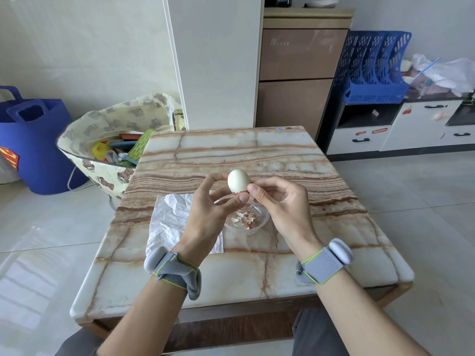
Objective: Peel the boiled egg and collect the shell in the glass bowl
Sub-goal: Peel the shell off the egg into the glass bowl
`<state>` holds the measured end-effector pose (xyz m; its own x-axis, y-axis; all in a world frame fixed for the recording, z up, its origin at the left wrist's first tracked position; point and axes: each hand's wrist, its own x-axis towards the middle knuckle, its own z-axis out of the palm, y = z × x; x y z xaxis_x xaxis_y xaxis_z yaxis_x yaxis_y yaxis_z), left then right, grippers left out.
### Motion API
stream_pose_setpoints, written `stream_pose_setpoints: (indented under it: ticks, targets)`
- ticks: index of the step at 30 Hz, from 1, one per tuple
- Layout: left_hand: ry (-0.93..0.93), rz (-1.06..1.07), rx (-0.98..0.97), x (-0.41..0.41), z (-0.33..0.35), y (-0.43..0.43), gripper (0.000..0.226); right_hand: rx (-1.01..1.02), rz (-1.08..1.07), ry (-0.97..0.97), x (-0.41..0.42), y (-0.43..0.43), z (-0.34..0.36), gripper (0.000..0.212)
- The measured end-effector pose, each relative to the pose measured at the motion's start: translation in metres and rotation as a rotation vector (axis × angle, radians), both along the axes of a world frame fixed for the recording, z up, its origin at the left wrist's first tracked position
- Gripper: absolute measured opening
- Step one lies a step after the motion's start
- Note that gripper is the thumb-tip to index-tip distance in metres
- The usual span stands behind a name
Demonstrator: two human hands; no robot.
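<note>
Egg: the egg [238,180] is up in the air between my two hands, over the glass bowl [266,220] on the worktop [231,150].
Look: smooth, pale and matt white over nearly all of it; only a brown shell patch [241,192] is left at the lower end.
Left hand: my left hand [209,214] holds the egg, fingertips on its far side and thumb near its lower end.
Right hand: my right hand [280,201] has its fingers curled, with thumb and forefinger pinching at the shell patch.
Handling: I judge the bare white light, soft and slippery, easy to gouge or split if squeezed. Best held gently round the middle, taking the shell by its broken edge.
Shell: brittle and thin; the shell fragments [245,217] lie in the bowl, brown and white.
Progress: I judge it nearly done.
Nearby: a crumpled white paper [169,217] lies just left of the bowl.
</note>
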<state>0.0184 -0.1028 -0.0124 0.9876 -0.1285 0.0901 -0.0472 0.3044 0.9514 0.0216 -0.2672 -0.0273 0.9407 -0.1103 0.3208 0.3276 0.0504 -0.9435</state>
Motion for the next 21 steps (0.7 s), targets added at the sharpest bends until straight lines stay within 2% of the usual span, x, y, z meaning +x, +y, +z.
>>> stream_pose_setpoints:
  ticks: [4, 11, 21]
  targets:
    - [-0.011, 0.017, 0.02, -0.0012, 0.0025, -0.0003, 0.054, -0.028, -0.009, 0.004, 0.0032, 0.0007, -0.0016, 0.021]
    - [-0.015, 0.064, 0.047, -0.0015, 0.0046, 0.0003, 0.053, -0.108, -0.013, -0.026, 0.0022, 0.0032, 0.0002, 0.009]
    - [-0.041, 0.09, 0.084, -0.0023, 0.005, 0.0005, 0.049, -0.218, -0.083, -0.062, 0.0, 0.0073, 0.0071, 0.025]
